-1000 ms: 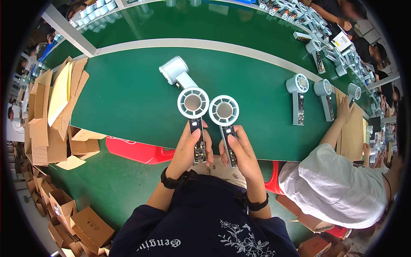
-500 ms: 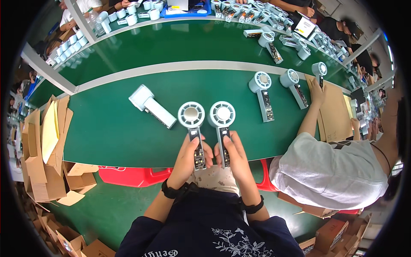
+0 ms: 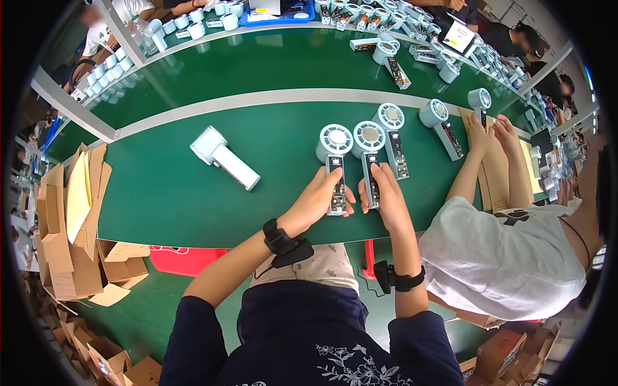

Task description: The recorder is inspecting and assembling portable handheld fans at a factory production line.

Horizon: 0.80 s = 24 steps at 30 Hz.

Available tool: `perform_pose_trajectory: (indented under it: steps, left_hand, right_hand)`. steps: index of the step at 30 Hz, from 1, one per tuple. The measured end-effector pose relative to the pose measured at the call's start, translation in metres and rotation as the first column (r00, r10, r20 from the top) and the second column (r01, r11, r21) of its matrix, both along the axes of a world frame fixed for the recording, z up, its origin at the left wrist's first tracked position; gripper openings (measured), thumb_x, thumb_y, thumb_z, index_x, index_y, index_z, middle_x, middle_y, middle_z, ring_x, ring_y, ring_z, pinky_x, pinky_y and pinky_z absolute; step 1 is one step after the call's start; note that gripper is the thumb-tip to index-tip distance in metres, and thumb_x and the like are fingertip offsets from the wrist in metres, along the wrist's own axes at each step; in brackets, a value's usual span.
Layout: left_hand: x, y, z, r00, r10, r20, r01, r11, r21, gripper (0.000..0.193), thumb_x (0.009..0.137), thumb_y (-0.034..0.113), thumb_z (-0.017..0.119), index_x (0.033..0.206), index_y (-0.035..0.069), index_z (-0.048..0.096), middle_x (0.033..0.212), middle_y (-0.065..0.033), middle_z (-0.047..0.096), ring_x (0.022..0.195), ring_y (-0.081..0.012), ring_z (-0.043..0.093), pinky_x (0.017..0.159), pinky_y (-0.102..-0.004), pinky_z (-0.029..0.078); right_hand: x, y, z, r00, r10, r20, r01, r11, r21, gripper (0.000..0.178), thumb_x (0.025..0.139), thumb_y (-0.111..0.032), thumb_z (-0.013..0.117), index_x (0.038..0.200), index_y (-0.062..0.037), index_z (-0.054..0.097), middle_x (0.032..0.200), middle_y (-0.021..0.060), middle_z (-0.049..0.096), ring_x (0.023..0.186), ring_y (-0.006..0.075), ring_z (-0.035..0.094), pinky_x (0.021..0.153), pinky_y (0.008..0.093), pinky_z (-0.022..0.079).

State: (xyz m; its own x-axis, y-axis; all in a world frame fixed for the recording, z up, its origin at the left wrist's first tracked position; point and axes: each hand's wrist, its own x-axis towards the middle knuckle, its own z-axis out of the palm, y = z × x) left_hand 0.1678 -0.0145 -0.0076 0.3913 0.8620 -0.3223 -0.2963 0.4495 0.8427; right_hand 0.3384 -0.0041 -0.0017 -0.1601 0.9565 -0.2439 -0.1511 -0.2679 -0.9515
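My left hand (image 3: 320, 196) is closed around the handle of a pale handheld fan (image 3: 335, 138), thumb on the bare circuit board in its front. Just to its right, my right hand (image 3: 386, 193) grips a second handheld fan (image 3: 369, 135) the same way, its round head almost touching the first. Both heads point away from me, above the green table. Close behind the right one lies another handheld fan (image 3: 398, 154) with its board exposed. A white handheld fan (image 3: 235, 166) rests alone on the left, its board side turned away.
Farther right lies another open fan (image 3: 441, 125), beside a co-worker (image 3: 502, 257) whose hands hold a similar one over cardboard. A pale rail (image 3: 270, 96) crosses the table; more fans stand beyond it. Cardboard boxes (image 3: 71, 238) are at left, a red stool (image 3: 183, 259) below.
Both my hands have carried their fans forward and to the right, up to the fan lying there. The co-worker's second hand has come up to the fan they hold.
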Motion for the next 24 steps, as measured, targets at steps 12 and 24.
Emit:
perform_pose_trajectory:
  steps: [12, 24]
  left_hand:
    - [0.009, 0.038, 0.016, 0.959, -0.250, -0.134, 0.245, 0.968, -0.055, 0.047, 0.099, 0.045, 0.025, 0.116, 0.002, 0.033, 0.098, -0.0171, 0.058, 0.070, -0.0264, 0.065, 0.060, -0.0351, 0.056]
    - [-0.015, 0.066, 0.040, 0.706, -0.548, -0.448, 0.559, 0.820, -0.122, 0.052, 0.098, 0.048, 0.028, 0.116, 0.001, 0.042, 0.093, -0.0126, 0.063, 0.054, -0.0150, 0.058, 0.047, -0.0241, 0.048]
  right_hand:
    - [0.013, 0.018, -0.002, 1.000, 0.015, 0.011, -0.015, 0.999, -0.047, 0.026, 0.097, -0.031, 0.042, 0.094, -0.0054, 0.044, 0.070, 0.0084, 0.056, 0.047, 0.0159, 0.054, 0.042, 0.0280, 0.046]
    - [0.016, 0.028, 0.067, 0.409, 0.166, 0.897, -0.308, 0.951, -0.035, 0.037, 0.096, -0.036, 0.042, 0.094, -0.0009, 0.052, 0.064, 0.0095, 0.060, 0.045, 0.0203, 0.060, 0.042, 0.0295, 0.048]
